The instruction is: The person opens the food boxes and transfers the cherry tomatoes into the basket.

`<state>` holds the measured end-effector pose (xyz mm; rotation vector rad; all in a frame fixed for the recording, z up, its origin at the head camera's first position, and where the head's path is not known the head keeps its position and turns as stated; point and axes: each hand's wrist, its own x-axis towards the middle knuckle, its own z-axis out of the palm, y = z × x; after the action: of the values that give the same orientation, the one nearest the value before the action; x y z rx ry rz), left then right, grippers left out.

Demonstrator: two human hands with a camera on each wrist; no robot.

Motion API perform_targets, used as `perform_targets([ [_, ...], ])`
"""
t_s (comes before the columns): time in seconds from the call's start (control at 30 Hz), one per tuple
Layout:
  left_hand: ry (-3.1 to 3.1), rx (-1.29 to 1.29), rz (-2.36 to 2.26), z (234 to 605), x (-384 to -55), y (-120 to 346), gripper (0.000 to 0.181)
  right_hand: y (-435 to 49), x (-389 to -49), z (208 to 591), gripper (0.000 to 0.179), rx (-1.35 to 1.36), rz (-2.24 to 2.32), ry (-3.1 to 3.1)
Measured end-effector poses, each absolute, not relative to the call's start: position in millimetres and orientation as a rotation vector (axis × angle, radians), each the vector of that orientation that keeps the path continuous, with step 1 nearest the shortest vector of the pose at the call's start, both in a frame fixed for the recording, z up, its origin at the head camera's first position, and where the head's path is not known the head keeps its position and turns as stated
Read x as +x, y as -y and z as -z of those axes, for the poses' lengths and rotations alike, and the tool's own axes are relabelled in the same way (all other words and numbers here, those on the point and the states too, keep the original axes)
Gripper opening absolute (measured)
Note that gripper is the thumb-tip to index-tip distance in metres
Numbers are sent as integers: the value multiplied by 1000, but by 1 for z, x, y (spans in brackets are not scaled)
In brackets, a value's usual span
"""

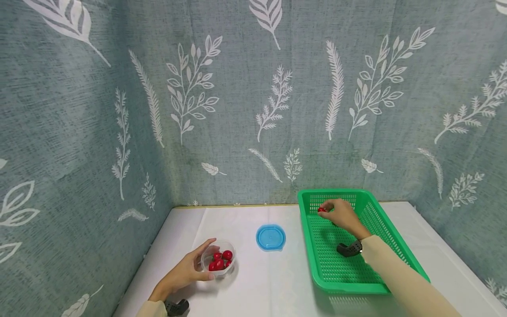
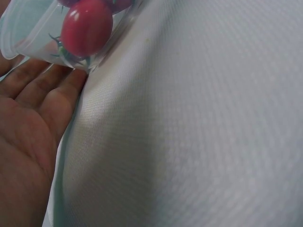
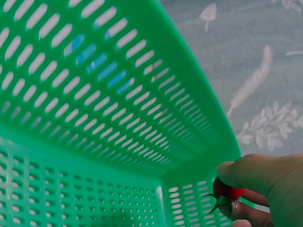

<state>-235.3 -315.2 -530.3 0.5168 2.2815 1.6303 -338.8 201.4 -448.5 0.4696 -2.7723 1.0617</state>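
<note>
My right hand (image 1: pixel 341 214) pinches a red cherry tomato (image 1: pixel 321 210) between thumb and fingers, over the far left part of a green plastic basket (image 1: pixel 322 288). The right wrist view shows the green stem leaves on that tomato (image 3: pixel 229 190). On the left of the table, my left hand (image 1: pixel 190 268) holds a small clear plastic tub (image 1: pixel 222 274), thumb on its near side and fingers on the far side. Several cherry tomatoes (image 1: pixel 219 263) lie in the tub. One of these tomatoes (image 2: pixel 87 28) shows close through the tub wall in the left wrist view.
A blue lid (image 1: pixel 271 237) lies flat on the white table (image 1: pixel 249 286) between tub and basket. The basket has slotted, raised walls. A grey-green leaf-patterned curtain (image 1: pixel 237 132) stands behind the table and along both sides.
</note>
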Motion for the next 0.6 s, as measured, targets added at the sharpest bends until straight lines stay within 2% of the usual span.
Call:
perform_targets([
  [0.27,-2266,545,-1632,531,-236,317,99,-208,-345,457,23,487,-971,2816],
  [0.6,-2246,558,-1661,532,-234,316,101,-210,-345,463,11,520,-841,2910],
])
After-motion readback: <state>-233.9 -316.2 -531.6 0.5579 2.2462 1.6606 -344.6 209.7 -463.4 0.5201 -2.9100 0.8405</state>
